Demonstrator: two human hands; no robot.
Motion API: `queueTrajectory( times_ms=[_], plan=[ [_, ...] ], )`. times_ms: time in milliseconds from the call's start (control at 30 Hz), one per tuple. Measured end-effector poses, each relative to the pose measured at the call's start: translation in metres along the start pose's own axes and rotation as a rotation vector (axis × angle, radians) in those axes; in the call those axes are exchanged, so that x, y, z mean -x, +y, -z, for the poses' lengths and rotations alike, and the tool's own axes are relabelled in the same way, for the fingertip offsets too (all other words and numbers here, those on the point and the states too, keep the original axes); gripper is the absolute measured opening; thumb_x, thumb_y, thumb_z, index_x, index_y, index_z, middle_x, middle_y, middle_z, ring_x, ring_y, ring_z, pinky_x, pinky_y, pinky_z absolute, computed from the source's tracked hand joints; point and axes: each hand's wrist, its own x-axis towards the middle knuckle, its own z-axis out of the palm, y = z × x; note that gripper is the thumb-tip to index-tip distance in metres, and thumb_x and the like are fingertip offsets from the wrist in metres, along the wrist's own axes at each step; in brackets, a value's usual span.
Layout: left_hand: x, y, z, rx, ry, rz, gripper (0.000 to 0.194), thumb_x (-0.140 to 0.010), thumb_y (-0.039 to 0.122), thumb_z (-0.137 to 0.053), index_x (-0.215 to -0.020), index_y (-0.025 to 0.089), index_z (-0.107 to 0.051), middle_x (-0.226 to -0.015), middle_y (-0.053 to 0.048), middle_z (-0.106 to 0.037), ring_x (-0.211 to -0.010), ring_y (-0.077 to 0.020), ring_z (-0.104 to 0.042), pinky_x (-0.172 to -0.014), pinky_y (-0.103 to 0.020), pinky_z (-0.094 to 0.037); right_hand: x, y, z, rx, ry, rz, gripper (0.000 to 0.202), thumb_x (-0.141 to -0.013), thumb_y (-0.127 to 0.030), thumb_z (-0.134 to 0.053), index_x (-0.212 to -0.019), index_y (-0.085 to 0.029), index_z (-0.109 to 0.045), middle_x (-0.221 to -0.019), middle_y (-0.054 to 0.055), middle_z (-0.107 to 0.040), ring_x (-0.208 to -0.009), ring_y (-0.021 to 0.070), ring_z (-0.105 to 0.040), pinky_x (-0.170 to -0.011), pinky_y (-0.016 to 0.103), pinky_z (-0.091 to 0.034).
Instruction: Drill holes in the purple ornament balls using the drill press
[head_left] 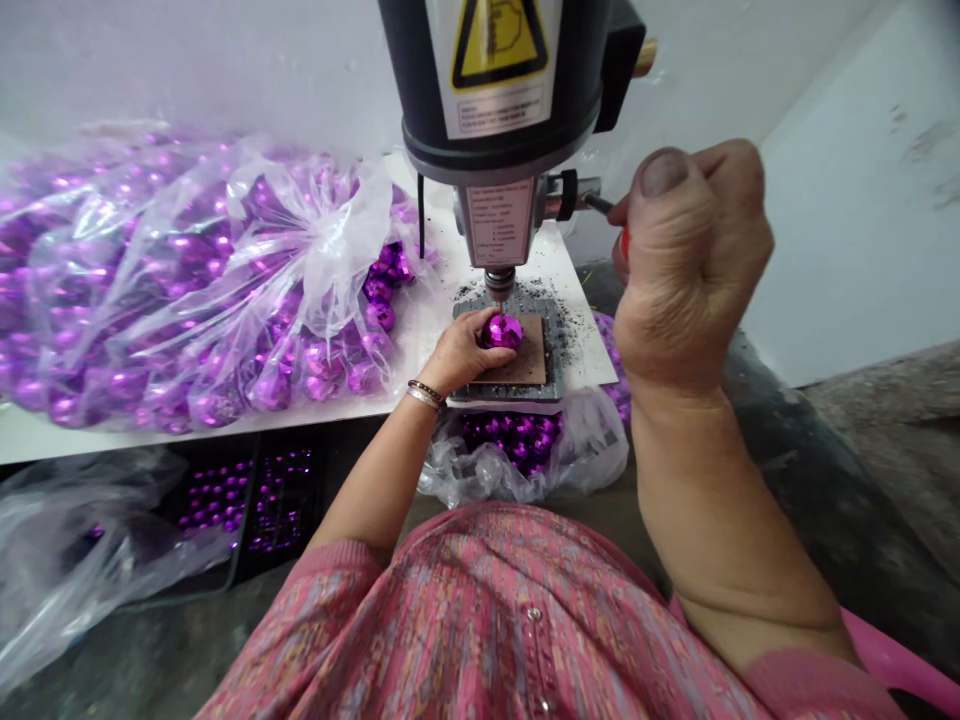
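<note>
My left hand [471, 346] grips a shiny purple faceted ball [502, 332] between thumb and fingers. The ball rests on a brown board [531, 362] lying on the grey base plate [553, 335] of a drill press [502, 215]. Directly above it the thin drill bit [501, 308] reaches the top of the ball; whether it has entered I cannot tell. Raised at the right, my right hand [690, 250] is closed around the red-ended feed lever [598, 203] of the press. Most of the lever's grip is hidden inside my fist.
A large clear bag [300, 270] of purple balls covers the left of the white table [360, 408]. Below the front edge, an open plastic bag [592, 440] holds more balls. Dark crates [247, 510] with purple pieces stand lower left. Dark shavings lie around the base plate.
</note>
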Motion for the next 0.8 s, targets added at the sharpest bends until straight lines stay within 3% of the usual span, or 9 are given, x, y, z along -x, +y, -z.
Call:
queueTrajectory(
  times_ms=[233,500,667,800],
  plan=[
    [0.0,-0.008,-0.009,0.083,0.018,-0.003,0.063,-0.068,0.026,-0.087,-0.128,0.017,-0.071,-0.126,-0.009,-0.073,-0.116,-0.0247,-0.067,-0.109,-0.038,-0.05,0.008,0.009,0.004,0.048,-0.022,0.008,0.044,-0.098,-0.057,-0.045,-0.084,-0.015,-0.044,-0.072,-0.007,-0.043,-0.06,-0.0043,-0.037,-0.065,0.015,-0.035],
    [0.004,-0.006,-0.01,0.061,0.026,0.008,0.059,-0.07,0.022,-0.087,-0.126,0.015,-0.073,-0.125,-0.01,-0.074,-0.116,-0.025,-0.068,-0.109,-0.038,-0.05,0.012,0.021,0.005,0.115,0.025,0.09,0.019,-0.095,-0.027,-0.047,-0.081,-0.014,-0.042,-0.072,-0.005,-0.044,-0.061,-0.0013,-0.038,-0.065,0.019,-0.035],
    [0.006,-0.009,-0.012,0.057,0.053,-0.016,0.058,-0.073,0.024,-0.087,-0.128,0.016,-0.072,-0.128,-0.01,-0.073,-0.121,-0.0252,-0.067,-0.113,-0.038,-0.048,0.017,0.028,0.007,0.129,0.023,0.099,0.018,-0.093,-0.028,-0.047,-0.082,-0.014,-0.045,-0.068,-0.005,-0.041,-0.059,0.0003,-0.037,-0.063,0.02,-0.034],
    [0.007,-0.011,-0.015,0.061,0.065,-0.02,0.057,-0.073,0.024,-0.087,-0.128,0.016,-0.072,-0.128,-0.009,-0.074,-0.122,-0.0258,-0.066,-0.114,-0.039,-0.047,0.023,0.038,0.008,0.133,0.016,0.111,0.022,-0.096,-0.033,-0.046,-0.086,-0.014,-0.046,-0.076,-0.004,-0.047,-0.064,0.0001,-0.043,-0.069,0.02,-0.04]
  ],
)
